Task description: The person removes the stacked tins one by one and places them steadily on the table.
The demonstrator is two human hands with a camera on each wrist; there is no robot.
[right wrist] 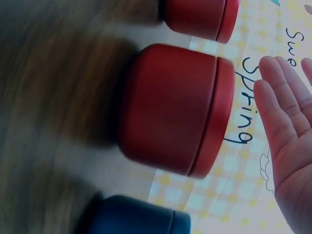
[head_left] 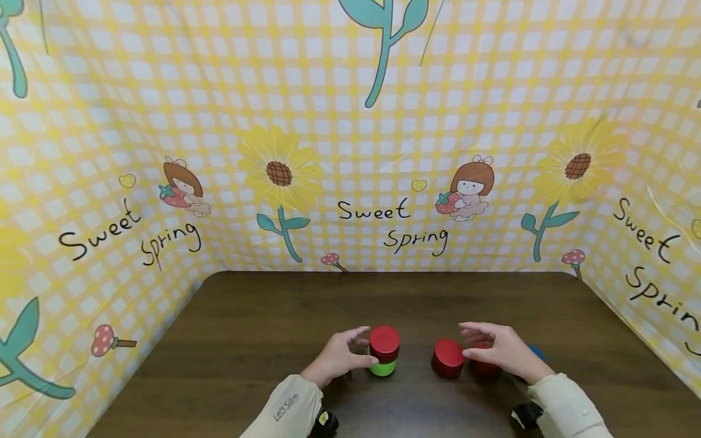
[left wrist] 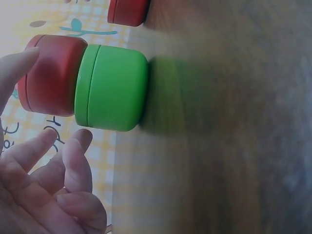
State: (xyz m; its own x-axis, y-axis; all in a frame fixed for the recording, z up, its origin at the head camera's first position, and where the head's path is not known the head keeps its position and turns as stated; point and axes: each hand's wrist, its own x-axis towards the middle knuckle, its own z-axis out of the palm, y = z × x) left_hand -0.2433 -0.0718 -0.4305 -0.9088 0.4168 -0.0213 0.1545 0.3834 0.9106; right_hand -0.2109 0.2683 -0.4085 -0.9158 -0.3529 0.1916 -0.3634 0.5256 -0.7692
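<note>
Possibly the stack is the weak spot: the green jar [head_left: 383, 368] carries a red jar [head_left: 384, 344] squarely on its lid, and a sideways nudge from the left thumb could slide that upper jar off, since nothing seems to brace its other side. The right hand [head_left: 501, 348] risks a different slip: a second red jar [head_left: 448, 359] stands right of the green jar, a third red jar [head_left: 486, 368] stands beyond it, and a dropping thumb might knock one into the other. A blue jar [head_left: 537, 351], farthest right of the green jar and partly covered by the right wrist, could be bumped by a backward sweep.

As for pose, the left hand [head_left: 341, 356] comes in from the left of the green jar, thumb on the near side, fingers on the far side, in a wide, unclosed curve. Its thumb overlaps the upper red jar, but whether skin meets plastic is hard to judge. The right hand hangs over the third red jar, palm turned toward the green jar, its fingers spread from the thumb and gripping nothing.
</note>
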